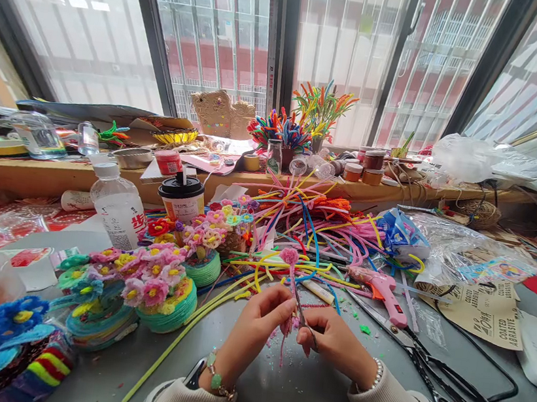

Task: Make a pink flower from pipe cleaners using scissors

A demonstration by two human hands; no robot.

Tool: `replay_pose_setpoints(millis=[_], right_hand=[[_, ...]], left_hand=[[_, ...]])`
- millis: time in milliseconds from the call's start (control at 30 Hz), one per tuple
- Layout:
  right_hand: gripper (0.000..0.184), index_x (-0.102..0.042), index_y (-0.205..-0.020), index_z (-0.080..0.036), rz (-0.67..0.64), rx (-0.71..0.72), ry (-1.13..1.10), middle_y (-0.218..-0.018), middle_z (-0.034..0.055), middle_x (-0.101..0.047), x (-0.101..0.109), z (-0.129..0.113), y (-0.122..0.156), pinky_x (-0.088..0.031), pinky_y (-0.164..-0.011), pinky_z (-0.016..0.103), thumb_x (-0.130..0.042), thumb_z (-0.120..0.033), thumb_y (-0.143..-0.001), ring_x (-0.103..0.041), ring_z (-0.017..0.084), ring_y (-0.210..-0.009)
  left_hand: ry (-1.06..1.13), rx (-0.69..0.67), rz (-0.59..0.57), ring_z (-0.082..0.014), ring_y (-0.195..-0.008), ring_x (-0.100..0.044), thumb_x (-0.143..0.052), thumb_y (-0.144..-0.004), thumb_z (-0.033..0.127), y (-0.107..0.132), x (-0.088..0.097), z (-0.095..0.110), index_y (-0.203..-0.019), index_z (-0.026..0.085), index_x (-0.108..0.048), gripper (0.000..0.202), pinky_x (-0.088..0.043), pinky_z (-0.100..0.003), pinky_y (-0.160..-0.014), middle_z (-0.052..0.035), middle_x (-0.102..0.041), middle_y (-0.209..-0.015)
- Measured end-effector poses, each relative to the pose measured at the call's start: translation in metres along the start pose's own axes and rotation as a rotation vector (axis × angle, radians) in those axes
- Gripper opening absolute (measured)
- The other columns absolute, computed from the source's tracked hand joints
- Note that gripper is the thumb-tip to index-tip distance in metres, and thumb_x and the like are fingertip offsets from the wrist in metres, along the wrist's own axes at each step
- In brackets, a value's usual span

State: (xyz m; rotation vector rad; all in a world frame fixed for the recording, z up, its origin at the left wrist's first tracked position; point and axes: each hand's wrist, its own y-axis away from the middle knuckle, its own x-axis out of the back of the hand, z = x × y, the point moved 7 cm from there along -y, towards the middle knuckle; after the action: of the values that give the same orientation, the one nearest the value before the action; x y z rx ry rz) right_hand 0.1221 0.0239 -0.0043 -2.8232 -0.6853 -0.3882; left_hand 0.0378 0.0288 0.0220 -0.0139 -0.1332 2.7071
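Observation:
My left hand [257, 323] pinches a pink pipe cleaner [289, 256] that has a fluffy ball at its upper end. A thin pink tail hangs below the fingers. In my right hand [336, 343] is a small pair of scissors [300, 311], its dark blades pointing up and left, close against the pink stem. Whether the blades touch the stem I cannot tell. Pink fluff bits lie on the grey table [272, 399] beneath both hands. To the left stand pots of pipe-cleaner flowers [156, 282] in pink, blue and yellow.
A pink glue gun [385, 292] and large black-handled shears [452, 387] lie to the right. Loose pipe cleaners [334, 226] spread behind my hands. A plastic bottle [116, 207] and a lidded cup [181, 196] stand at left. Jars [374, 161] line the windowsill.

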Motion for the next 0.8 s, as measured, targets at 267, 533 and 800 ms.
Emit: replay_pose_setpoints(millis=[267, 533, 800], right_hand=[[0.065, -0.050, -0.050, -0.014, -0.108, 0.068, 0.018, -0.058, 0.0004, -0.046, -0.005, -0.006, 0.003, -0.034, -0.053, 0.023, -0.029, -0.074, -0.062, -0.043, 0.012, -0.057], [0.062, -0.050, -0.048, -0.013, -0.048, 0.039, -0.040, -0.049, -0.0020, -0.042, 0.000, -0.004, 0.000, -0.028, -0.044, 0.021, -0.037, -0.073, -0.060, -0.037, 0.008, -0.046], [0.056, -0.043, -0.040, -0.015, 0.049, -0.046, -0.059, -0.038, -0.0057, -0.032, 0.003, 0.005, 0.000, -0.021, -0.038, 0.020, -0.047, -0.068, -0.058, -0.029, 0.006, -0.038]], left_hand=[[-0.018, 0.000, -0.042, -0.0082, -0.051, -0.039, -0.048, -0.074, 0.035, 0.001, -0.004, 0.001, -0.064, 0.015, -0.047, 0.022, -0.033, -0.020, -0.050, 0.0039, -0.041, -0.056], [-0.072, -0.004, -0.055, -0.0079, -0.052, -0.039, -0.047, -0.075, 0.031, 0.002, -0.005, -0.001, -0.065, 0.015, -0.047, 0.020, -0.032, -0.021, -0.051, 0.0038, -0.041, -0.057], [-0.111, -0.013, -0.016, -0.0086, -0.053, -0.040, -0.045, -0.077, 0.032, 0.000, -0.003, 0.001, -0.064, 0.015, -0.045, 0.021, -0.032, -0.022, -0.052, 0.0037, -0.041, -0.056]])
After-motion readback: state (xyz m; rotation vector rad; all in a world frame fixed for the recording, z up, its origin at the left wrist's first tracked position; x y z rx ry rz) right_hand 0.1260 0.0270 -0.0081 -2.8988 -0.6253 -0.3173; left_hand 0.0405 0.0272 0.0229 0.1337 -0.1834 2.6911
